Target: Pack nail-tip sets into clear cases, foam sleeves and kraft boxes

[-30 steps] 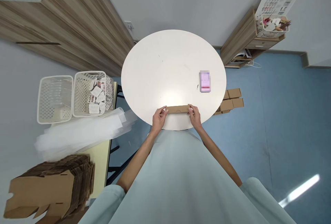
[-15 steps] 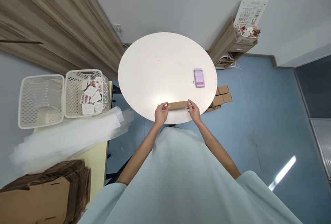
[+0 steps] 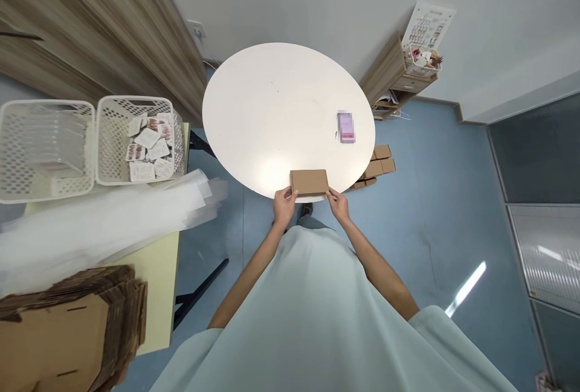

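A small brown cardboard box [image 3: 309, 182], closed, lies with its broad face up at the near edge of the round white table [image 3: 272, 96]. My left hand [image 3: 284, 206] pinches its near left corner between thumb and fingers. At the near right corner, my right hand [image 3: 339, 205] grips the box in the same way. Farther right on the table is a purple item [image 3: 346, 127], blurred by pixelation.
On my left, a yellow table [image 3: 158, 295] carries white baskets [image 3: 105, 168], translucent sheets [image 3: 104, 220] and stacked flat cardboard [image 3: 58, 337]. Brown boxes [image 3: 379, 162] stand beyond the round table's right edge. A wooden cabinet [image 3: 385, 72] is against the wall.
The box has turned from showing a narrow side to showing its broad face. Both hands stay on it, now at its near corners. My view has shifted slightly.
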Available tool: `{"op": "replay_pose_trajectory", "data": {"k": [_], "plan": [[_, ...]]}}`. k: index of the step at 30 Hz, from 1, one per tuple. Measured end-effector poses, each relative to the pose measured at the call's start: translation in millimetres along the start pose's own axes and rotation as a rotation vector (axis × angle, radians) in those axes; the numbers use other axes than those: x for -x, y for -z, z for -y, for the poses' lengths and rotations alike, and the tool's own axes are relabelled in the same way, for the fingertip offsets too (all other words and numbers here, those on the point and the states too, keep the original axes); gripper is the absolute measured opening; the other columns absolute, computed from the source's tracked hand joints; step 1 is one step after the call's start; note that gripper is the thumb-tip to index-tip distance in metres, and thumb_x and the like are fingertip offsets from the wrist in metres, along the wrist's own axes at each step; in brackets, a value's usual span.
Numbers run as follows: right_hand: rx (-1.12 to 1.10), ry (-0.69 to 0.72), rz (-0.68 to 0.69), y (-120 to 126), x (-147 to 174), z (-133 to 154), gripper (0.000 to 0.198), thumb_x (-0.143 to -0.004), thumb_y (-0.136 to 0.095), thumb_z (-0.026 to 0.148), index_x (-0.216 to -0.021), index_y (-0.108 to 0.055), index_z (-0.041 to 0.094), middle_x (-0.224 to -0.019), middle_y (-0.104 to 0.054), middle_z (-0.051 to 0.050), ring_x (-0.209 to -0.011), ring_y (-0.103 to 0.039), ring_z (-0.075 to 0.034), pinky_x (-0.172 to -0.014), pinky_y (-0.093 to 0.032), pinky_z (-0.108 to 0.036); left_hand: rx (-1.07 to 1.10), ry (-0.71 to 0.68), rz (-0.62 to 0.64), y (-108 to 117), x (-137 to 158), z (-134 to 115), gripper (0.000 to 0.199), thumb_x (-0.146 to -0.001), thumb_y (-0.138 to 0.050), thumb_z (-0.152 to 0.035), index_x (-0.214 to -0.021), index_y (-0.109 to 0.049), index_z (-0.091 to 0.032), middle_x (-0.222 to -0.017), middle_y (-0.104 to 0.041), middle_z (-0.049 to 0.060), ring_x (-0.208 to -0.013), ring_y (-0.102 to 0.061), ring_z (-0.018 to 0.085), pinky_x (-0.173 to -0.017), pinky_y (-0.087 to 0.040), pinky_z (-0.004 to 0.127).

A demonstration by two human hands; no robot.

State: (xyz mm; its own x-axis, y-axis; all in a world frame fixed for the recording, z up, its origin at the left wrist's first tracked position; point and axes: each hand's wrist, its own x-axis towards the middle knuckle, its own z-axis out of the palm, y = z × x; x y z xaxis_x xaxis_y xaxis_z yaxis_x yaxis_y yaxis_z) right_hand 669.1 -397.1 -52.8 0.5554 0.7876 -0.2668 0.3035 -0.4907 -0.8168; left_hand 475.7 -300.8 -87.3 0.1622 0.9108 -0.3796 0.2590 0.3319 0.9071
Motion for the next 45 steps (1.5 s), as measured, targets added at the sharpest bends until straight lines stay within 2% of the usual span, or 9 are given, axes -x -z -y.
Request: {"op": "replay_pose_trajectory", "data": {"k": [7,11,16,22,26,30,35,39,45], "plan": [[-0.049,-0.095,0.052,13.3,-9.7,-23.2,0.049,-0.089,-0.069,0.056,-0.118,-0.082,0.02,-0.124,-0.08,-0.009,-0.116,-0.076,-0.03,-0.11,-0.055,-0.049,-0.19,0.058,0.086,10.3,-0.4,8.3,0.026,-0.087,-0.077,-0.032,-0.107,-0.081,-0.017,-0.118,-0.079,0.015,-0.101,-0.078,0.029,-0.099,-0.06,0.048],[-0.237,-0.129,0.027,49.2,-21.0,-41.5,0.06,-0.082,-0.075,0.064,-0.121,-0.081,0.018,-0.125,-0.079,-0.01,-0.116,-0.076,-0.032,-0.107,-0.057,-0.052,-0.205,0.014,0.168,-17.2,-2.6,-10.5,0.023,-0.087,-0.078,-0.033,-0.107,-0.082,-0.022,-0.119,-0.08,0.01,-0.099,-0.078,0.028,-0.096,-0.062,0.046],[-0.371,-0.237,-0.05,127.6,-46.6,-75.1,0.073,-0.078,-0.079,0.069,-0.131,-0.077,0.018,-0.122,-0.08,-0.01,-0.106,-0.079,-0.032,-0.093,-0.064,-0.049,-0.29,-0.026,0.319,-101.4,-13.4,-48.6,0.023,-0.089,-0.075,-0.033,-0.11,-0.082,-0.025,-0.123,-0.079,0.007,-0.102,-0.078,0.028,-0.092,-0.062,0.042],[-0.388,-0.339,-0.147,241.6,-100.1,-129.0,0.073,-0.073,-0.083,0.068,-0.123,-0.08,0.016,-0.117,-0.081,-0.013,-0.098,-0.08,-0.03,-0.084,-0.064,-0.044,-0.385,-0.043,0.468,-241.4,-22.6,-89.6,0.031,-0.092,-0.07,-0.033,-0.12,-0.081,-0.027,-0.113,-0.082,0.005,-0.098,-0.079,0.029,-0.09,-0.061,0.042],[-0.406,-0.419,-0.188,312.7,-130.3,-171.6,0.068,-0.071,-0.086,0.062,-0.121,-0.081,0.016,-0.115,-0.081,-0.014,-0.094,-0.08,-0.028,-0.083,-0.061,-0.042,-0.467,-0.02,0.509,-329.4,-20.3,-103.3,0.036,-0.094,-0.067,-0.035,-0.125,-0.079,-0.024,-0.093,-0.082,0.005,-0.088,-0.079,0.03,-0.087,-0.061,0.042],[-0.419,-0.487,-0.171,364.4,-155.4,-210.2,0.063,-0.07,-0.087,0.058,-0.119,-0.082,0.017,-0.115,-0.081,-0.013,-0.092,-0.079,-0.025,-0.083,-0.059,-0.039,-0.464,0.061,0.582,-393.0,-17.1,-103.8,0.034,-0.093,-0.068,-0.033,-0.123,-0.079,-0.023,-0.09,-0.082,0.005,-0.089,-0.079,0.03,-0.09,-0.06,0.042],[-0.444,-0.556,-0.134,390.1,-193.4,-247.7,0.062,-0.068,-0.088,0.055,-0.115,-0.082,0.016,-0.11,-0.081,-0.013,-0.087,-0.078,-0.023,-0.082,-0.057,-0.037,-0.327,0.27,0.605,-442.9,-21.5,-90.8,0.024,-0.091,-0.073,-0.03,-0.111,-0.077,-0.017,-0.114,-0.081,0.011,-0.083,-0.08,0.024,-0.086,-0.063,0.039],[-0.473,-0.562,-0.106,389.8,-226.6,-271.9,0.057,-0.065,-0.09,0.054,-0.106,-0.081,0.016,-0.104,-0.081,-0.012,-0.082,-0.077,-0.022,-0.079,-0.057,-0.035,-0.274,0.435,0.569,-471.1,-33.2,-79.4,0.026,-0.089,-0.078,-0.032,-0.108,-0.073,-0.014,-0.11,-0.079,0.014,-0.078,-0.078,0.021,-0.08,-0.064,0.037],[-0.51,-0.619,-0.103,379.6,-270.7,-302.2,0.043,-0.062,-0.094,0.047,-0.09,-0.076,0.019,-0.093,-0.08,-0.006,-0.076,-0.074,-0.018,-0.072,-0.056,-0.029,-0.201,0.594,0.534,-504.7,-55.2,-69.2,0.029,-0.086,-0.083,-0.025,-0.11,-0.072,-0.014,-0.115,-0.079,0.014,-0.093,-0.078,0.022,-0.09,-0.061,0.034]]}}
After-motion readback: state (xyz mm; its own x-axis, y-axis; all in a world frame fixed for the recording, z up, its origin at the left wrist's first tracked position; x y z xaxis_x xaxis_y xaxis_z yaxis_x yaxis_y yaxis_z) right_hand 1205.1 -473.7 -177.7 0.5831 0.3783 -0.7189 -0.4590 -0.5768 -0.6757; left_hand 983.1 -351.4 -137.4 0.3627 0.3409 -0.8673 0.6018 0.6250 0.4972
